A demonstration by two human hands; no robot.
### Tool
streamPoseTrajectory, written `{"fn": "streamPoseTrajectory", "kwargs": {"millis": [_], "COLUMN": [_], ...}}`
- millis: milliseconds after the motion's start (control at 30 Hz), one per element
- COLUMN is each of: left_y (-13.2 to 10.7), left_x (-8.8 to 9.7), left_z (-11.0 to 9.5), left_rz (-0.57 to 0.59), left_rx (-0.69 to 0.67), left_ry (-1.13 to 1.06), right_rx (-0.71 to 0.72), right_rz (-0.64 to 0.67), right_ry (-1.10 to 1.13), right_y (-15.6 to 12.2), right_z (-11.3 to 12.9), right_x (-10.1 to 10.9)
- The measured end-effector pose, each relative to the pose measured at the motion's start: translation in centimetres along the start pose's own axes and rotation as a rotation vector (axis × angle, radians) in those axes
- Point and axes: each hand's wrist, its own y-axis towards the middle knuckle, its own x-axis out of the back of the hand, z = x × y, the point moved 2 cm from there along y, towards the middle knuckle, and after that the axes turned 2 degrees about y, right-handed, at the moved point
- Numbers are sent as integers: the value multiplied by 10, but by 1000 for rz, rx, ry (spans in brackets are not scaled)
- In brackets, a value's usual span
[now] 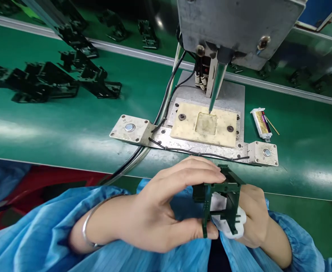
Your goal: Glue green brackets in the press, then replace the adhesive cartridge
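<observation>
Handling, head view: left hand [163,204] grips a dark frame [234,200], thumb on its lower leg, fingers across its top edge.
Right hand [253,215]: at the frame's far side, knuckles bent; finger ends hidden, so cannot tell how firmly they close.
White material [231,228]: bunched at the right hand, showing through the frame's opening; cloth or finger covers, cannot tell which.
Frame's place: held up before the blue smock [41,226], near the bench edge, clear of the fixture.
Step in hand: looks like handling or wiping the frame between both hands; a judgement from the grip.
Next move, judged: calls for a steady left pinch on the thin legs while the right fingers work around the opening without bending them.
Fixture: cream plate [180,130] with a square recess [206,124]; nothing seated in it.
Machine: grey head [234,30] above, a green tapered nozzle [217,85] pointing down at the recess.
Buttons: left one [130,127] and right one [266,152], neither touched.
Bench right: cartridge [261,122] beside a thin stick [272,125].
Bench left: dark parts [92,75] clustered on the green bench [310,162].
</observation>
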Motion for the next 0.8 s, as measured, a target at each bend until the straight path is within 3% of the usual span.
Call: {"fn": "streamPoseTrajectory", "kwargs": {"millis": [267, 533, 700, 767, 800], "left_y": [-1, 3, 0, -6, -9], "left_x": [2, 5, 1, 11, 21], "left_z": [0, 7, 10, 12, 14], "left_rz": [-58, -61, -20, -51, -75], "left_rx": [34, 45, 9, 65, 113], "left_ry": [18, 42, 69, 121, 169], "right_rx": [-19, 25, -62, -178, -314], "right_rz": [-44, 25, 30, -74, -208], "right_ry": [101, 45, -47, -174, -247], "right_y": [-3, 17, -1, -24, -39], "right_z": [-8, -8, -17, -23, -28], "right_x": [9, 2, -4, 4, 12]}}
